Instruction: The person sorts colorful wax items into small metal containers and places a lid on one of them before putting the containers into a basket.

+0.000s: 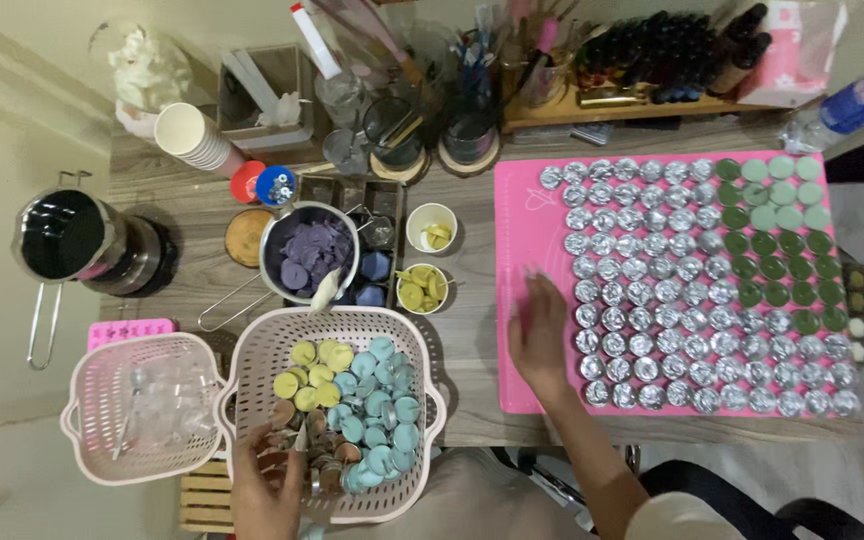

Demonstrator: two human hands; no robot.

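My left hand (pixel 264 482) reaches into the big pink basket (pixel 252 345), fingers curled among brown, teal and yellow round wax pieces (pixel 377 405); whether it grips one I cannot tell. My right hand (pixel 537 335) lies flat with fingers spread on the left edge of the pink mat (pixel 512 210), beside rows of small silver tins (pixel 652 290). It holds nothing. Green-filled tins (pixel 777 235) fill the mat's upper right.
A smaller pink basket (pixel 87 400) holding clear moulds sits at the left. A metal pot of purple wax (pixel 307 255), two small cups of yellow pieces (pixel 424 290), a black pitcher (pixel 67 240), paper cups (pixel 192 135) and jars of tools stand behind.
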